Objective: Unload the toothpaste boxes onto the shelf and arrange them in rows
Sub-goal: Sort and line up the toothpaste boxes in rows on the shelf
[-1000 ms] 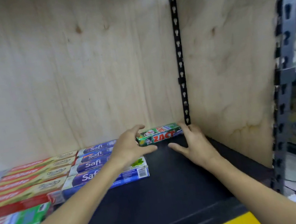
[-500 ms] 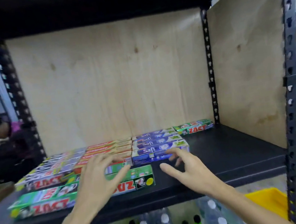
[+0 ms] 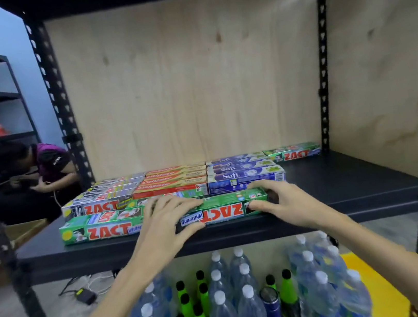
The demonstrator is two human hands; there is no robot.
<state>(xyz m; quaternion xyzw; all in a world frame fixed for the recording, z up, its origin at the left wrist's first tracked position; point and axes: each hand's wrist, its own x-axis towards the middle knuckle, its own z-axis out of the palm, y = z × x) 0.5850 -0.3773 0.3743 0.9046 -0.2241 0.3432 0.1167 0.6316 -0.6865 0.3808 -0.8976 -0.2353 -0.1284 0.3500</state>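
Both hands are on the upside-down green ZACT box (image 3: 223, 207) at the front edge of the shelf (image 3: 342, 187). The left hand (image 3: 168, 218) curls over its left end, thumb under the front face, and the right hand (image 3: 279, 199) pinches the right end, so each grip is closed on that same box. My guess is it's held at both ends to keep it straight when it gets lifted or flipped, since its label reads the wrong way round compared with the other green ZACT box (image 3: 98, 226) just to its left.

Behind them the rows run back to the plywood: grey ZACT boxes (image 3: 98, 204), Colgate boxes (image 3: 171, 184), Safi boxes (image 3: 243, 176) — brands kept together. One lone green ZACT box (image 3: 292, 151) sits at the back right, starting a new column, which is probably where this one's headed.
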